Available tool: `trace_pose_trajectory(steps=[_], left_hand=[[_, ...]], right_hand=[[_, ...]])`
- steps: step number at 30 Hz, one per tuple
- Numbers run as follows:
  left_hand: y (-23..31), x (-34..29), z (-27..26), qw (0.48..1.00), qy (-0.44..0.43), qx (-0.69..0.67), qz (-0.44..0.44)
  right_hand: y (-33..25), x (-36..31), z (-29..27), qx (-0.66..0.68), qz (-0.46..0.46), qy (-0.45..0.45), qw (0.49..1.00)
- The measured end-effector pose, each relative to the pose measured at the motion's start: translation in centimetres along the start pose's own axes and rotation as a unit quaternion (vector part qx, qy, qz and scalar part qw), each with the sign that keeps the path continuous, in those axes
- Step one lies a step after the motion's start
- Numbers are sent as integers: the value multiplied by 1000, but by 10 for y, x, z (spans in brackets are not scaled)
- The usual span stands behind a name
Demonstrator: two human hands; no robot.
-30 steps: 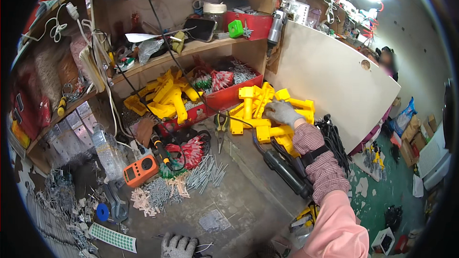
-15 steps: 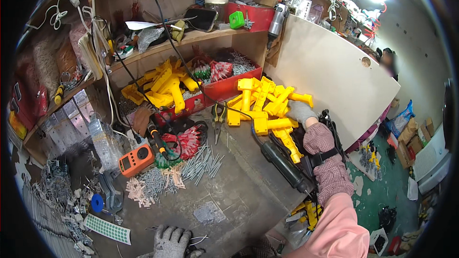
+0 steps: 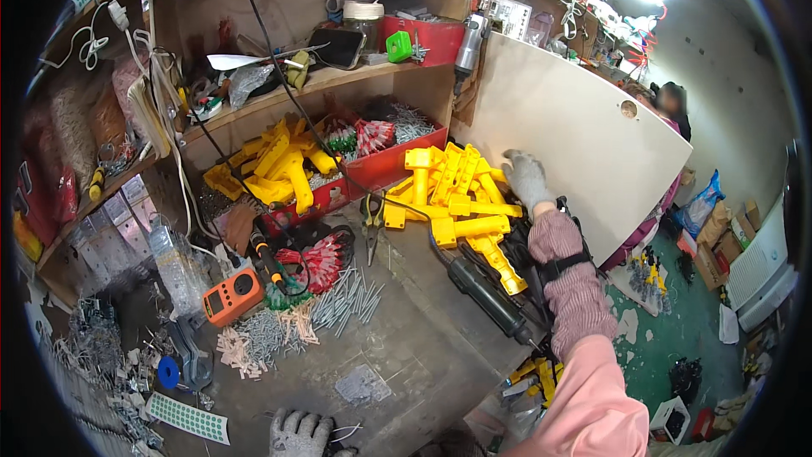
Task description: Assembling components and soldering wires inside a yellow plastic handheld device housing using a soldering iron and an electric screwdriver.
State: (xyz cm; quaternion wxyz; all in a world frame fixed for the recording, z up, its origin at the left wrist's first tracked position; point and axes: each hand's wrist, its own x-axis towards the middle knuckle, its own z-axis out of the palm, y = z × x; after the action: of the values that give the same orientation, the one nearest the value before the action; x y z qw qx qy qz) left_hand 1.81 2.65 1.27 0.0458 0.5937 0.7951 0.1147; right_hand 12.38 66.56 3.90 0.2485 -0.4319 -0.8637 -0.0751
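The pile of yellow plastic parts [image 3: 452, 199] sits right of centre in the frame, heaped on the counter [image 3: 406, 347] against the pale board [image 3: 575, 135] that leans at the right. The right hand [image 3: 526, 178], in a grey glove, rests on the pile's upper right edge — grip released, fingers spread flat over the parts rather than closed on any one of them. Just below the pile lies a dark power tool [image 3: 486, 292], running diagonally toward the lower right beside the striped sleeve [image 3: 575, 288].

The left hand [image 3: 300, 433], also gloved, shows only at the bottom edge of the frame, knuckles up on the counter; I cannot tell whether its grip is closed on anything.

Left of the pile, pliers [image 3: 372, 216] lie near a red tray [image 3: 381, 165], and a second heap of yellow parts [image 3: 279, 165] fills the shelf opening at centre left. An orange meter [image 3: 234, 294] and a scatter of screws [image 3: 338, 300] sit lower left.
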Motion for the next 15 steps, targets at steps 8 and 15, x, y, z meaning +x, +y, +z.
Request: trace_pose_trajectory(steps=[8,15], left_hand=[[0,-3,-4,1000,6,-20,-10],[-13,4,3,997,-61,-24,-51]], right_hand=[[40,20,30,-247,24,-9,969],[-135,-177,-111,592,-39,-250,765]])
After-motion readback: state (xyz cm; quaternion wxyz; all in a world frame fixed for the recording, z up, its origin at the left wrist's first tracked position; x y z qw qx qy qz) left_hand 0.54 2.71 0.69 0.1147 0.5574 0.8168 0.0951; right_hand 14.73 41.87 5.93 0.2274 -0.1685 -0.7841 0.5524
